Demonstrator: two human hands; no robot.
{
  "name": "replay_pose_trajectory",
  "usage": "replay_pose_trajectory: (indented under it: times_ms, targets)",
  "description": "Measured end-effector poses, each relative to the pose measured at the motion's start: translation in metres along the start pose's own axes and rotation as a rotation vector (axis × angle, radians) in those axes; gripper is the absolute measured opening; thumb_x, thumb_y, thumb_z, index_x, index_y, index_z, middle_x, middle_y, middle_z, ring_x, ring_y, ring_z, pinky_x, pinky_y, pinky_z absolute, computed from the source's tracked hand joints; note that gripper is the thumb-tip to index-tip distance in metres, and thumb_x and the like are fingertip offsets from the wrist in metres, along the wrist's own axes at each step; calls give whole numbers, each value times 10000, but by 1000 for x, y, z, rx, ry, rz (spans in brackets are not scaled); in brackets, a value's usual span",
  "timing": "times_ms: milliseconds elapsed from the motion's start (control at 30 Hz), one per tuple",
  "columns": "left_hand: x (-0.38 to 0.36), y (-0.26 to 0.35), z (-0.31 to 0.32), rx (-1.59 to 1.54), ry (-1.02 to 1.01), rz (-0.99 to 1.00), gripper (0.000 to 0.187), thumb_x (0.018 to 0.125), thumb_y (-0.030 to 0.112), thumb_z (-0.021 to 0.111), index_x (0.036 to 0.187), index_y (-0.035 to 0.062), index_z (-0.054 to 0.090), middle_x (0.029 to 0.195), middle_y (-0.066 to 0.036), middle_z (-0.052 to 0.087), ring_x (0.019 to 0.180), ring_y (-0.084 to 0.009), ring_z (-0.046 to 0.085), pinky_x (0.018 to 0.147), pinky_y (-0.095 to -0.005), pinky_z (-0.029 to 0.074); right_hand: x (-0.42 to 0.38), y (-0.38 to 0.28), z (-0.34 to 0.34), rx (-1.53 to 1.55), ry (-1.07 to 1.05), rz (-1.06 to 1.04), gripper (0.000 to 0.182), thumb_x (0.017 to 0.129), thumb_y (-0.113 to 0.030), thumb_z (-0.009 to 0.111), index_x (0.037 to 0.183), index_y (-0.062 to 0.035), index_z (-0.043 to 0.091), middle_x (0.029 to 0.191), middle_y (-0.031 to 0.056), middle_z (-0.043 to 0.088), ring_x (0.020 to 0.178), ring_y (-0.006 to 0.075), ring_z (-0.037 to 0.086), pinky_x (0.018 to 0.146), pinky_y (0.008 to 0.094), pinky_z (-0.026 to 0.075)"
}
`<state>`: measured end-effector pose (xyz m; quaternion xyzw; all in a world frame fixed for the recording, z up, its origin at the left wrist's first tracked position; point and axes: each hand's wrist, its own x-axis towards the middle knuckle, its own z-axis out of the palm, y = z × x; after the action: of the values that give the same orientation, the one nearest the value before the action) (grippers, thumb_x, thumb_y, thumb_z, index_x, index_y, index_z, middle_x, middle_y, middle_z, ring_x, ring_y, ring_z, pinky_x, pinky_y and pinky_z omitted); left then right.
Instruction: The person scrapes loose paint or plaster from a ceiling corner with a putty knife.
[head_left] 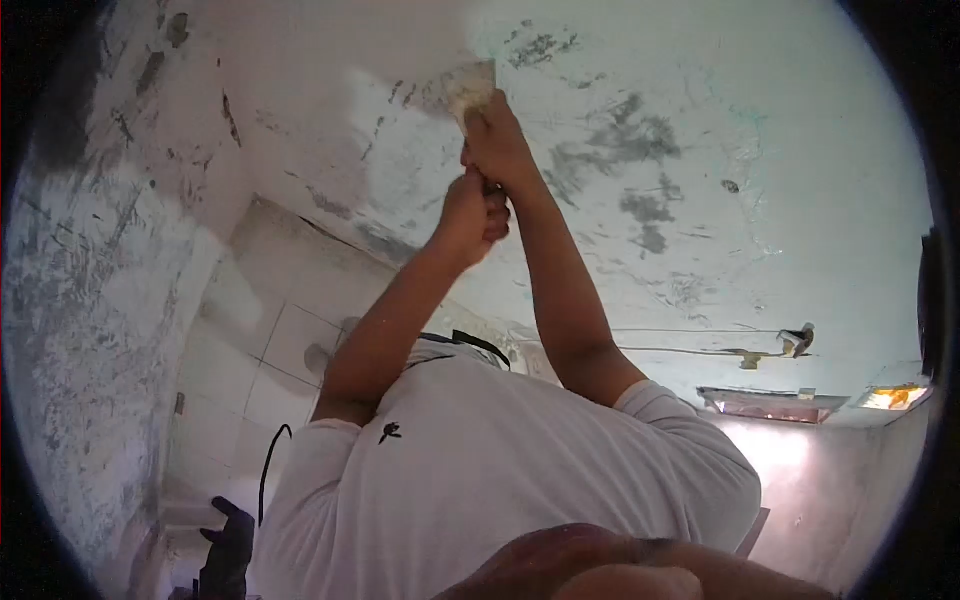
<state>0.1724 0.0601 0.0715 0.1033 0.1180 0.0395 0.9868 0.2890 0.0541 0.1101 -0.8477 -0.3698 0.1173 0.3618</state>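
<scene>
A putty knife (472, 84) with a broad, pale-smeared blade lies against the patchy white wall (400, 150). My right hand (498, 140) is closed around it just below the blade. Directly under that, my left hand (474, 218) makes a fist, touching the right hand. A short dark piece, apparently the end of the handle, shows at the top of the left fist; the rest is covered by fingers. Grey scuffs and bare patches mark the wall around the blade.
A second mottled wall (90, 280) meets this one at a corner on the left. Pale floor tiles (235, 345) lie below. Cables (700, 340) run along the wall to a fitting (797, 341) at right. A black object (228, 550) stands at lower left.
</scene>
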Motion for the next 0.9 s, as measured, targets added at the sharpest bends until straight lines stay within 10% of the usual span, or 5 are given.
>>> replay_pose_trajectory:
  times_ms: [167, 267, 467, 800, 900]
  targets:
    - [2, 8, 7, 51, 25, -43, 435, 1018, 518, 334, 760, 170, 374, 545, 61, 281, 400, -73, 223, 358, -245, 179, -12, -8, -2, 21, 47, 151, 294, 932, -201, 471, 1086, 35, 387, 822, 351, 618, 723, 473, 646, 644, 501, 510]
    - [-8, -1, 13, 33, 5, -35, 440, 1011, 534, 341, 748, 182, 366, 543, 61, 276, 397, -74, 214, 356, -244, 159, -17, -15, -5, 158, 18, 92, 167, 959, -123, 429, 1032, 24, 400, 670, 87, 522, 463, 161, 545, 425, 323, 448]
    - [-4, 2, 12, 9, 25, -70, 435, 1011, 525, 356, 725, 197, 362, 530, 79, 267, 392, -79, 229, 348, -246, 159, -10, -12, -3, 122, -9, 66, 203, 949, -147, 440, 1012, 39, 391, 646, 99, 539, 462, 180, 550, 414, 329, 443]
    - [-4, 2, 8, 20, 41, -129, 417, 1013, 517, 337, 760, 189, 383, 529, 73, 267, 394, -86, 230, 350, -257, 167, 16, 12, 5, -20, 28, -115, 348, 900, -160, 472, 1162, 66, 435, 982, 309, 595, 1024, 486, 569, 902, 495, 443]
    - [1, -8, -3, 34, 77, -108, 410, 1015, 508, 332, 758, 193, 377, 529, 67, 261, 395, -88, 223, 352, -262, 155, -2, -15, -1, 90, -22, 80, 280, 911, -167, 467, 1053, 67, 404, 717, 221, 594, 621, 327, 656, 577, 425, 517]
